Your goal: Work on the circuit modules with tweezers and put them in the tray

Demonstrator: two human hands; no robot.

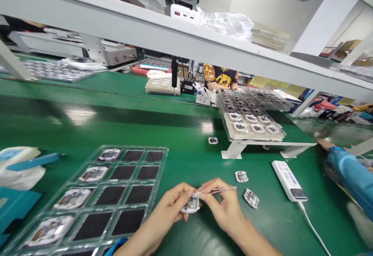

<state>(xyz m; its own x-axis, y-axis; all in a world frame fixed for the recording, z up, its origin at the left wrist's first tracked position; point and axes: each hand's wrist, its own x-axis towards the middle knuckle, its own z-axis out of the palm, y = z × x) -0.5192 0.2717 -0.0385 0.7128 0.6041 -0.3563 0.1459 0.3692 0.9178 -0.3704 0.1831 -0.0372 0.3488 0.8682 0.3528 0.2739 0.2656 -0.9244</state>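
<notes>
White module [191, 204] pinched in left hand [174, 201], just beside right hand [223, 206], pinching thin tool [224, 189].

Free tabletop [186, 166] from right hand [223, 203] to white stand [232, 150], bar loose modules [241, 176].

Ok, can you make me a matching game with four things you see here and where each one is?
Things:
1. thin pale tool
2. clear compartment tray
3. stack of trays
4. white power bank

Places:
A. on the overhead shelf
B. in the right hand
C. on the low green-topped stand
D. on the green worktop, left of the left hand

Pairs: 1-B, 2-D, 3-C, 4-A
</notes>
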